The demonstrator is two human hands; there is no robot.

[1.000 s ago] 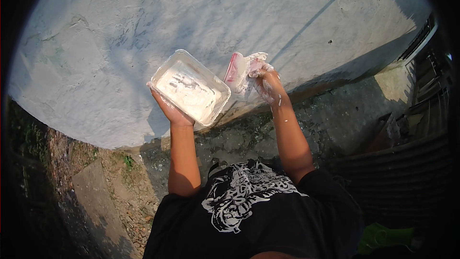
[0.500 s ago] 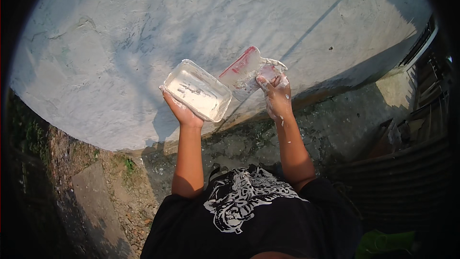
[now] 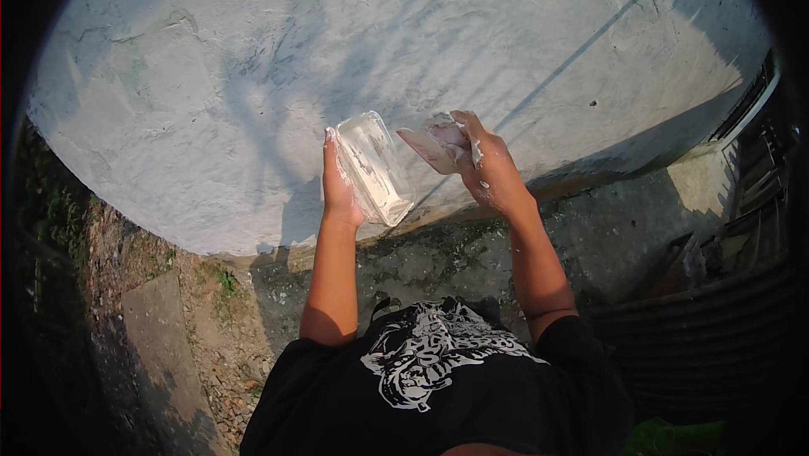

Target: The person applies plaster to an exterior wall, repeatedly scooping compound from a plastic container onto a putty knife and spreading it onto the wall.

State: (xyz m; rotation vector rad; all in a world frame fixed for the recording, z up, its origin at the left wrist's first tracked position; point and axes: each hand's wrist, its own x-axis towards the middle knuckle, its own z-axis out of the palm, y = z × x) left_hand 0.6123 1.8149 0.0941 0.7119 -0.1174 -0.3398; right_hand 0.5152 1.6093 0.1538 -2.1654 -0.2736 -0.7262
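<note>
My left hand grips a clear rectangular plastic tub by its left side and underside. White paste coats the tub's inside, and the tub is tilted with its opening toward the right. My right hand is closed on a flat, translucent plastic scraper with a reddish edge, smeared with the same paste. The scraper's edge points at the tub, a small gap apart from it. Blobs of white paste stick to the fingers and back of my right hand.
A rough, whitish plastered wall rises in front, crossed by shadows. At its foot runs a dark concrete strip. Rubble and a flat slab lie at the left; corrugated sheeting stands at the right.
The tub has turned from lying open upward to a steeper tilt, opening rightward. My right hand has rotated, turning the scraper so its edge faces the tub.
</note>
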